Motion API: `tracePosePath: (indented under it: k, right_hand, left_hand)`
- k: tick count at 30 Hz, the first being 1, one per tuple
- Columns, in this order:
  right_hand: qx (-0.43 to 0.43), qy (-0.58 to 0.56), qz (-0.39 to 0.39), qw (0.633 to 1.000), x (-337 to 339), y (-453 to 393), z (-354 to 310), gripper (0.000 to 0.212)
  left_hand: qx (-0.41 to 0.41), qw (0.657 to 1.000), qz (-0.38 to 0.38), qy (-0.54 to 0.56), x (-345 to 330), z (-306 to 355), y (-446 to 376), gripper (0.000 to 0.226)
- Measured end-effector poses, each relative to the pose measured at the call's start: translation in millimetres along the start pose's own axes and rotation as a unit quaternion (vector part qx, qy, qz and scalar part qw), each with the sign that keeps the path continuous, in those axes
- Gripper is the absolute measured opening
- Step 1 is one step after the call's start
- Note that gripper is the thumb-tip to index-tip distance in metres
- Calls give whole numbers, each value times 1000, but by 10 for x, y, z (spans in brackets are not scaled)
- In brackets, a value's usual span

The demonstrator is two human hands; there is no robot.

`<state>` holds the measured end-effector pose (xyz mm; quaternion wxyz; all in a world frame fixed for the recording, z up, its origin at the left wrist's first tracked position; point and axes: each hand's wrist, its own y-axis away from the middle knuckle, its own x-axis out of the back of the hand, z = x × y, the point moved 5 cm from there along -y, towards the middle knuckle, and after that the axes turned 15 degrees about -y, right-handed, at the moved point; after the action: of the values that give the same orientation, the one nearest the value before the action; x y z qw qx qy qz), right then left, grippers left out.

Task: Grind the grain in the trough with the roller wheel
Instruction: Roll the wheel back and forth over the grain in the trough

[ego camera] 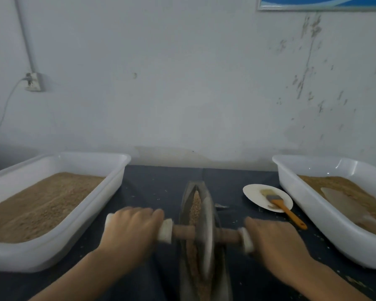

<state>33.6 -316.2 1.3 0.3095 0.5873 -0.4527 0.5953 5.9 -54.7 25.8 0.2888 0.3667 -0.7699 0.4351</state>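
Observation:
A long, narrow dark metal trough (187, 192) lies lengthwise on the dark table in front of me, with tan grain (196, 205) along its groove. A grey roller wheel (205, 231) stands upright in the groove on a wooden axle (226, 235) with pale padded ends. My left hand (132, 231) grips the left end of the axle. On the other side, my right hand (274, 242) grips the right end. Both hands are blurred by motion. The wheel hides the grain beneath it.
A white tub (109, 192) full of tan grain stands at the left. Another white tub (295, 192) at the right holds grain and a pale scoop (343, 203). Between trough and right tub, a white plate (254, 196) carries an orange-handled brush (287, 210). A wall stands close behind.

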Motion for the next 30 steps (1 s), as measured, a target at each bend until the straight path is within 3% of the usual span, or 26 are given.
tracePosePath:
  k: [2,6,10,13,17,21,23,26,30]
  right_hand:
    - [21,8,-22,1000,115,255,-82,25]
    - [11,14,-41,999,213,326,-133,25]
    - [-24,-10,18,999,-14,-90,36,33]
    - [-34,5,78,996,-64,-552,175,27]
    - [-32,36,121,992,-28,-789,191,23]
    - [-11,-16,41,999,-12,-346,112,24]
    - [20,-13,-4,1000,99,-15,-25,32]
    - [104,25,80,991,495,288,-274,50]
    - [35,49,-20,998,293,132,-252,29]
  left_hand:
    - [-22,999,17,33,258,9,221,51]
    - [-35,998,-57,14,330,-33,344,49]
    - [-7,998,-46,-31,-34,-40,17,43]
    - [76,994,-56,-56,-333,-141,-487,22]
    - [93,992,-62,-60,-435,-198,-776,19]
    - [66,991,-111,-32,-295,-113,-278,20]
    - [43,994,-95,-20,-91,-62,80,24]
    - [31,998,7,53,189,-99,341,36]
    - [26,997,-75,25,-30,-91,225,32]
